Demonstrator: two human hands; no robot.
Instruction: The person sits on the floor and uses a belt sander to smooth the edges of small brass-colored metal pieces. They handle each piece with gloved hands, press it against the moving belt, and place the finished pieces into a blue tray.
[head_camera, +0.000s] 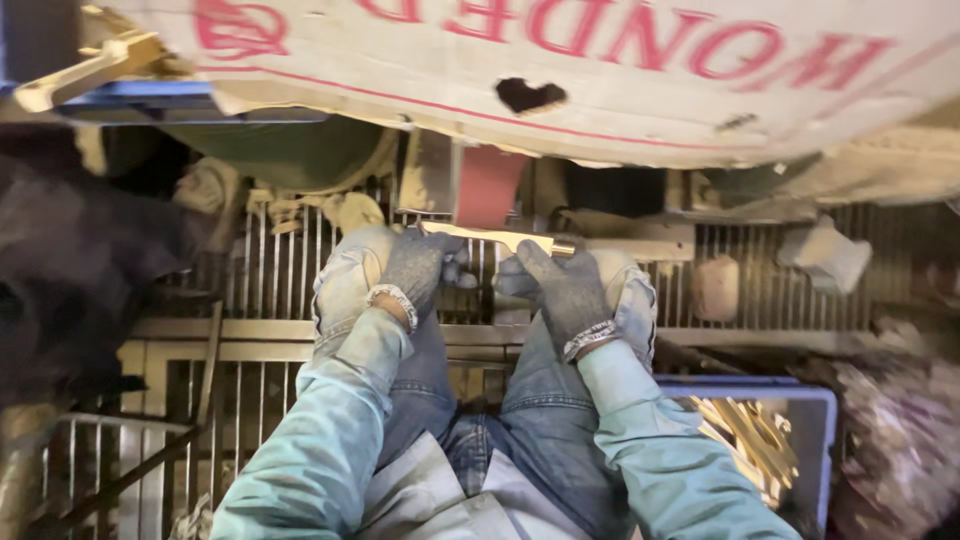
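A slim brass-coloured bar (497, 237) lies crosswise against the red sanding belt (489, 186), above the knees. The gloved left hand (420, 268) and right hand (562, 288) each clasp 1 end. A blue crate (815, 420) stands right.

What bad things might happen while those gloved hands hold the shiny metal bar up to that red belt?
1. The left hand and right hand hold the bar right at the red belt. If the belt is running, a glove fingertip might get caught or scraped.
2. The grip is only at the bar's ends, so it might get jerked loose and fall between the knees onto the grate.
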